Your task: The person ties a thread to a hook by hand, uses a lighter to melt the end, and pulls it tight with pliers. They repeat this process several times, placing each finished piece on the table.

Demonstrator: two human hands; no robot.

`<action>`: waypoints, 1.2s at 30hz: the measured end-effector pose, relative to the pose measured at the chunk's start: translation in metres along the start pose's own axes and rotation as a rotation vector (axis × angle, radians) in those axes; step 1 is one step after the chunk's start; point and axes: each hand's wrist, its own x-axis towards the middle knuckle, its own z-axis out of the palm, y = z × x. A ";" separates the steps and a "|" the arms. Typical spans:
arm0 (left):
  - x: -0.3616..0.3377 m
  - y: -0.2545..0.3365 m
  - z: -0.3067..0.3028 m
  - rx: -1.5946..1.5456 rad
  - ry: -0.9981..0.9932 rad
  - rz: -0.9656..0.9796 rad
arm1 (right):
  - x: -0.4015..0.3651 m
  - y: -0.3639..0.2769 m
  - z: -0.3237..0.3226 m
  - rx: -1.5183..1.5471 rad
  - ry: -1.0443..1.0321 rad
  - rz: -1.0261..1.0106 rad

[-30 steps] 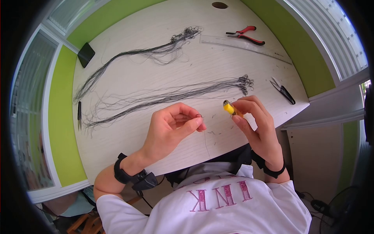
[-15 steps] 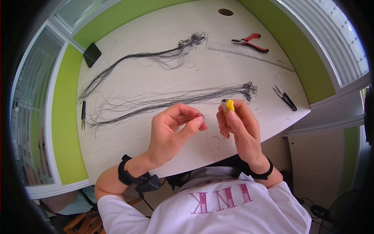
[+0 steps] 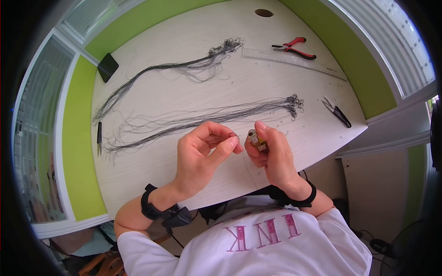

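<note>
My left hand [image 3: 202,154] is above the near edge of the desk [image 3: 133,175]. Its thumb and forefinger are pinched tight on a small dark loop [image 3: 233,135] at the end of a thin thread [image 3: 247,169], which runs from there toward the near edge. My right hand [image 3: 272,156] is just beside it, fingers clenched around a yellow lighter [image 3: 255,138] whose metal head is up and turned toward the loop. Lighter and loop are close, but I cannot tell whether they touch.

Just beyond my hands a long bundle of dark threads [image 3: 207,117] lies across the middle of the desk, and a second bundle [image 3: 170,68] lies nearer the far edge. Red-handled pliers [image 3: 294,47] and a clear ruler [image 3: 294,62] are by the far right edge. Black snips [image 3: 337,112] lie at the right corner, a slim black tool [image 3: 99,135] along the left edge, and a flat black object [image 3: 107,67] at the far left corner.
</note>
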 end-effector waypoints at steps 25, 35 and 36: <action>0.000 0.001 0.000 -0.010 -0.023 -0.024 | 0.001 0.004 0.003 -0.143 -0.001 -0.466; 0.000 0.002 -0.001 0.058 -0.072 -0.063 | 0.004 0.014 -0.008 -0.467 -0.006 -0.698; 0.000 0.002 -0.002 0.020 -0.068 -0.086 | 0.004 0.013 -0.009 -0.467 -0.009 -0.697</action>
